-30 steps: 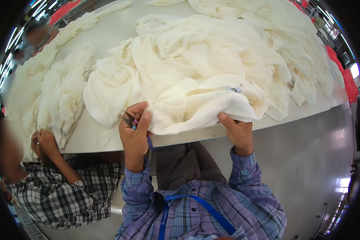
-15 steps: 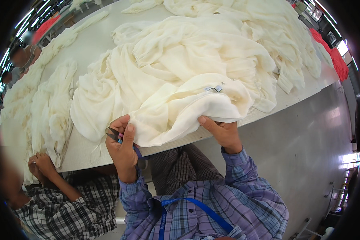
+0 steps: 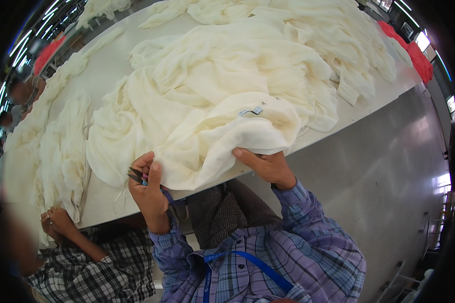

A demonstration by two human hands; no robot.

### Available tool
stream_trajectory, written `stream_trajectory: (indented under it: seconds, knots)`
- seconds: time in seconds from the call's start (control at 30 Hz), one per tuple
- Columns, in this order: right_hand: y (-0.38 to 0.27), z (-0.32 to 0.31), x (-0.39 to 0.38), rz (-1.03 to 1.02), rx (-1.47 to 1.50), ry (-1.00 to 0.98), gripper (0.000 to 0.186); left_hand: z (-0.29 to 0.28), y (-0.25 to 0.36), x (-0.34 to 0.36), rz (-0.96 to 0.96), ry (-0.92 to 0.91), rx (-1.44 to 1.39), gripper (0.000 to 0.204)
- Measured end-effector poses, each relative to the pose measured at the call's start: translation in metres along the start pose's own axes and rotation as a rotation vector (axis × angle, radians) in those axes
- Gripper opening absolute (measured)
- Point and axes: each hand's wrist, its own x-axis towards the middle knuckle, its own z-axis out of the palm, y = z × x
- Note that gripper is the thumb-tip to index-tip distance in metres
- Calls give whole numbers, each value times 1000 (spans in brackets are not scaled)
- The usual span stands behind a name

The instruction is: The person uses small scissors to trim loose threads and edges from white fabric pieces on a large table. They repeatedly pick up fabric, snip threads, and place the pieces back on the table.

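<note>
Along the near edge of a pale, smooth-topped table (image 3: 364, 110), the left hand (image 3: 150, 198), small dark-bladed snips (image 3: 137, 175) lodged in its fingers, pinches one end of a cream, thin-woven cloth garment (image 3: 215, 146); the right hand (image 3: 269, 167) closes thumb-over on the other. The step appears to be edge-checking; the next move probably calls for steady tension. Compared with the earlier frame, hands and garment lie farther left in view, both grips unchanged.

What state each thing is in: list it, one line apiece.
Left hand, pinching cream cloth, holding snips
Right hand, gripping cream cloth
Cream cloth, creased, edge held
Snips, blades apart
Small tag, uncovered
Blue lanyard, worn
Neighbour's hands, close together
</note>
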Motion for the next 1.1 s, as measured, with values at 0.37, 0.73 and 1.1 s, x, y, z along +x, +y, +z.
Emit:
stream_trajectory:
  seconds: [0.37, 0.73, 1.1]
  knots:
    - [-16, -32, -53, 262, 26, -332, 30, -6, -1, 0, 2, -45, 5, 27]
    - [3, -52, -70, 279, -89, 268, 32, -9, -2, -5, -18, -71, -47, 28]
    - [-20, -103, -3, -181, -861, 717, 24, -3, 4, -6, 17, 2, -27, 26]
